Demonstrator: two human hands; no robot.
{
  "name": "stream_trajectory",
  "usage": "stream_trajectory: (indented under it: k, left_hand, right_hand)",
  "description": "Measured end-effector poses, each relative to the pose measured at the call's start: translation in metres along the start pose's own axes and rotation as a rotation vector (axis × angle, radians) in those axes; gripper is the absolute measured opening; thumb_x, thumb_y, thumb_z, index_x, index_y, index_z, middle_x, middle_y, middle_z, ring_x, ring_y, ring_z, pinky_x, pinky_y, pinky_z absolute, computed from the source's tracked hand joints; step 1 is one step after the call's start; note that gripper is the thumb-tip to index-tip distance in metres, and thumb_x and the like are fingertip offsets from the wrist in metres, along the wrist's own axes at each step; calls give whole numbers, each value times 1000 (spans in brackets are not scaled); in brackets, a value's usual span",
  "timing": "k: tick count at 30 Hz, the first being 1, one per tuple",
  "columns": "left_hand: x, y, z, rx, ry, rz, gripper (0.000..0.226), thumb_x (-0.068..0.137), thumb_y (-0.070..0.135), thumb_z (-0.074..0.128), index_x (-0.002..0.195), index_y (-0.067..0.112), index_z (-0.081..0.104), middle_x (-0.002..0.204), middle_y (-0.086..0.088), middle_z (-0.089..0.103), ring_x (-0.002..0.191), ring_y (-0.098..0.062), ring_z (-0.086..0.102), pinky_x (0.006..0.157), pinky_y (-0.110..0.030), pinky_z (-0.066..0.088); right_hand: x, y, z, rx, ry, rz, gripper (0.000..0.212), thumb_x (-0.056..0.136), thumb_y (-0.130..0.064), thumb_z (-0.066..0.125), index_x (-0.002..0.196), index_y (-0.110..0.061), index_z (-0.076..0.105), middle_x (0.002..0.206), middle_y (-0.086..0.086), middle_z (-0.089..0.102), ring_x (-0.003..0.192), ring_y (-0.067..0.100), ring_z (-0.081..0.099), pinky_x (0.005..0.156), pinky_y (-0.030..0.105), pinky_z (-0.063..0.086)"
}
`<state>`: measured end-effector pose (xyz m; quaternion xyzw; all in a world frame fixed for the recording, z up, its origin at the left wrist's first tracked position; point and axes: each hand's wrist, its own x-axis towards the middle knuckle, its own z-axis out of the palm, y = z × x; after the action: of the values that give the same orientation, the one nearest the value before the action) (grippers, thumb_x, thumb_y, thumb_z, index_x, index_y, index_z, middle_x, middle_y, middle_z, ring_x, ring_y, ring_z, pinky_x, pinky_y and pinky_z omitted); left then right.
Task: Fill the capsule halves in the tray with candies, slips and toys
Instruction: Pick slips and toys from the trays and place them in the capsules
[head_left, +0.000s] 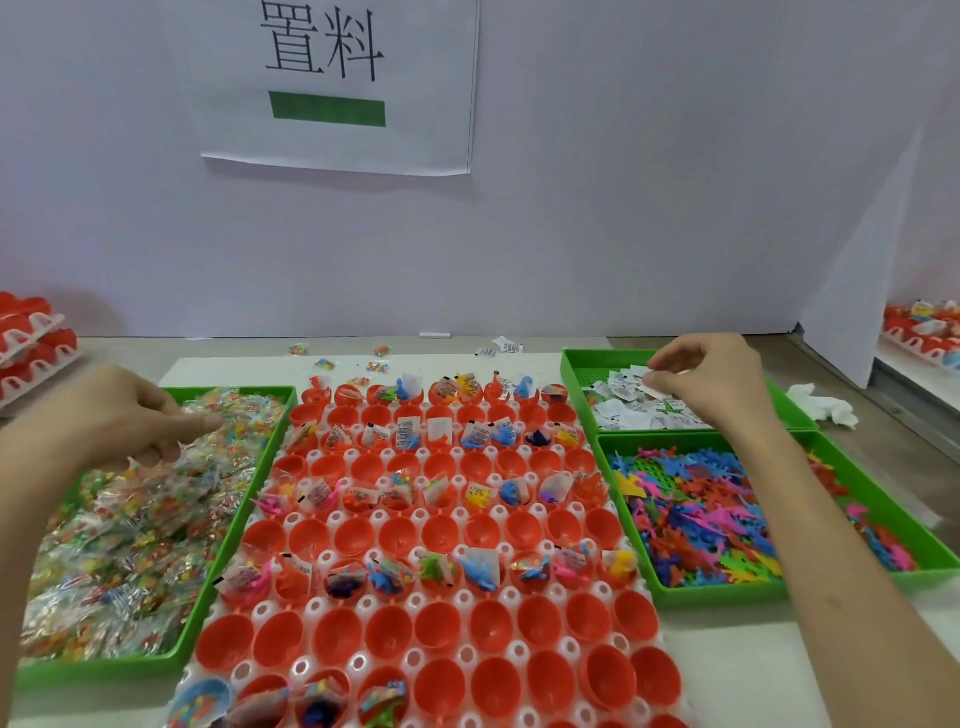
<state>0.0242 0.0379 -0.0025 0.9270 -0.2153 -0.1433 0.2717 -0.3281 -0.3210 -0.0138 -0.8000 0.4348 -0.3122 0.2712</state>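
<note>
The right hand (711, 382) pinches slips (631, 415) from their bin (571, 374). The left hand (119, 415) hovers curled over the candies (130, 519); I cannot tell if it holds one. In the tray (511, 652) between them, the nearest capsule halves (441, 629) likely come next.
</note>
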Motion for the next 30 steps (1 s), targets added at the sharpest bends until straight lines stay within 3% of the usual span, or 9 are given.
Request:
stream_trajectory:
  k: [4,6,8,11,14,17,23,30]
  left_hand:
    - [-8,6,-10,-19,63,134,30,80,41,79,57,21,77,59,-2,72,67,-29,69,67,-42,58]
    - [-21,22,-10,-44,100,260,21,76,51,75,68,32,77,62,2,74,68,-27,71,75,-48,60]
    - [-40,47,-2,-176,77,361,21,70,58,72,77,39,77,69,5,75,67,-18,73,76,-43,60]
    - [-67,88,19,-441,-54,446,25,67,51,72,82,32,80,78,2,77,70,-9,72,72,-25,55]
    - [-89,116,39,-621,-130,497,15,76,30,75,87,20,80,78,-5,77,69,-13,71,70,-21,60]
    - [-102,128,56,-677,-145,534,12,86,17,73,97,19,77,77,-6,77,64,-13,72,63,-18,58]
    - [-115,138,65,-833,-375,491,18,92,14,67,109,12,71,86,-13,78,74,-19,75,67,-21,59]
    - [-124,144,62,-914,-528,482,34,83,19,68,115,7,67,93,-17,78,84,-23,77,70,-22,59]
  right_hand:
    - [0,-2,-2,22,1,-3,20,80,-5,81,77,-23,72,77,-9,71,70,3,64,57,16,42]
    - [-1,-7,-2,50,-3,-43,20,79,-6,81,77,-24,73,78,-11,72,72,0,65,59,15,42]
    - [-3,-18,-3,134,-35,-103,20,79,-8,82,78,-25,74,75,-12,74,70,-1,68,63,11,43]
    - [-11,-46,-6,301,-111,-233,18,77,-10,84,81,-25,74,79,-11,76,73,3,70,70,15,49]
    - [-26,-80,-9,621,-191,-400,19,75,-5,83,82,-19,73,81,0,77,72,20,73,71,26,56]
    - [-43,-108,-8,781,-249,-551,15,77,-2,80,85,-13,71,83,5,76,67,28,72,69,29,57]
    - [-67,-133,1,758,-342,-657,14,81,-1,78,86,-11,70,87,6,74,51,23,65,56,28,53]
    - [-74,-136,8,762,-367,-678,21,77,7,77,78,-13,69,82,2,75,83,20,74,79,30,57]
